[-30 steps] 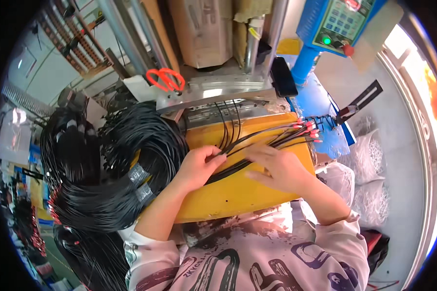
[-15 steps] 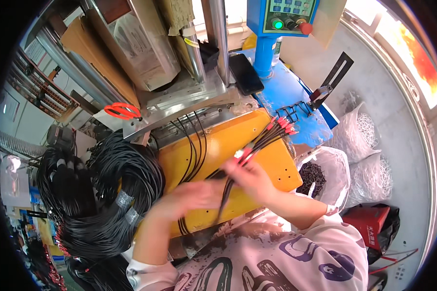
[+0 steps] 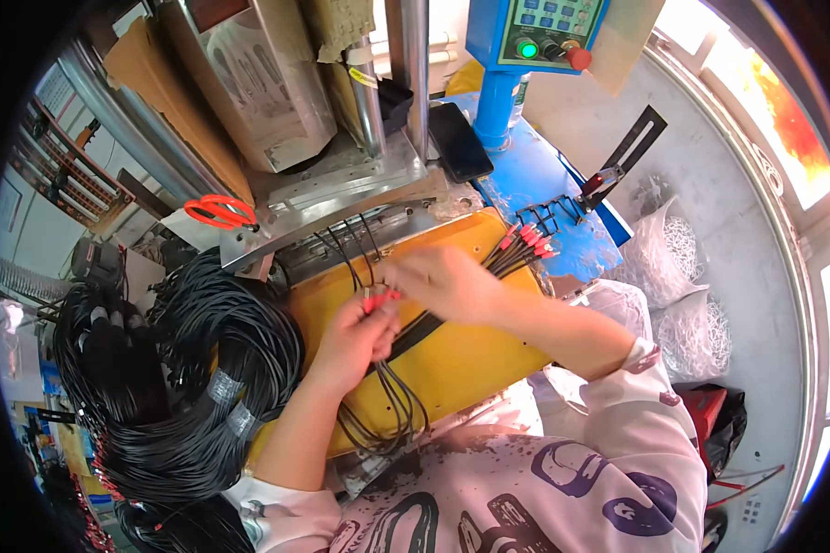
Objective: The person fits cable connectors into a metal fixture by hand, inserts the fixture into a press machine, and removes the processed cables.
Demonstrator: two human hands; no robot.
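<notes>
Over the yellow plate (image 3: 461, 364), my left hand (image 3: 352, 339) is closed round a few black cables (image 3: 398, 392). Their red ends (image 3: 378, 301) stick up out of the fist, and the lengths below loop down over the plate's near edge. My right hand (image 3: 447, 284) reaches across from the right, fingers bent and pinched close above those red ends; what lies between its fingertips is hidden. Under the right forearm lies another bundle of black cables (image 3: 507, 263), its red tips (image 3: 530, 240) fanned out at the plate's far right corner. A few black cables (image 3: 346, 247) hang from the metal press.
Thick coils of black cable (image 3: 221, 341) fill the left. Behind the plate stands the metal press (image 3: 341, 184), with orange-handled scissors (image 3: 219, 212) on its left. A black phone (image 3: 459, 143) and blue control box (image 3: 544, 37) are at the back. Plastic bags (image 3: 692, 332) stand right.
My left hand has risen and closed round the red-ended cables. The right hand has shifted up and left to meet it, leaving the other bundle on the plate.
</notes>
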